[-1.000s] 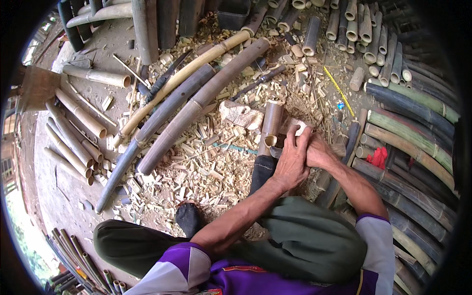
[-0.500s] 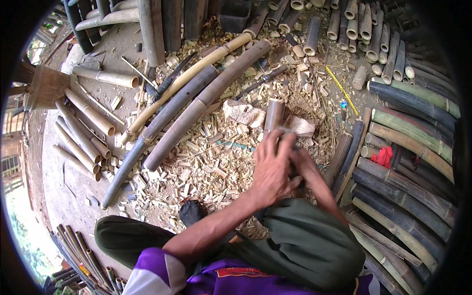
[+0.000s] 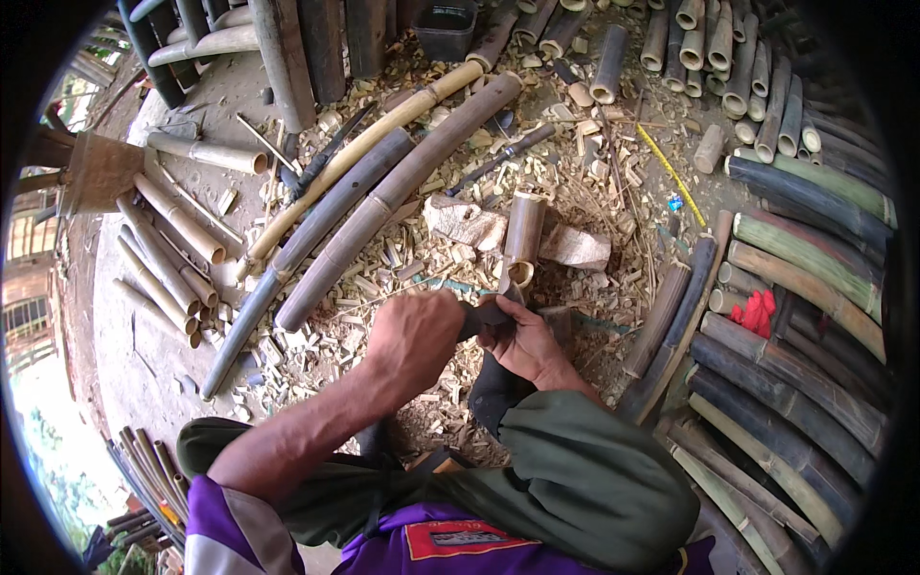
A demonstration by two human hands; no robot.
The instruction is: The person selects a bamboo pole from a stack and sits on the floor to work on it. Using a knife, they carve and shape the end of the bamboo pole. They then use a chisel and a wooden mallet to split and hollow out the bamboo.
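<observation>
My left hand is closed in a fist on one end of a dark, flat, blade-like tool. My right hand pinches the tool's other end, thumb on top and fingers curled below. Most of the tool is hidden, so its exact kind is unclear. Just beyond, a short brown bamboo piece points away from me, its near end cut open beside the tool's tip. A pale chopped wood block lies left of the bamboo, and another wood chunk lies right of it.
Wood chips cover the ground. Long bamboo poles lie to the left; cut bamboo lengths are stacked at right, with a red cloth on them. Beyond are a sheathed-looking long tool, a yellow measuring tape and a black bin.
My hands were together in a blur near the bamboo's near end. Now they are apart, the left further left and nearer me, and the dark tool shows between them.
</observation>
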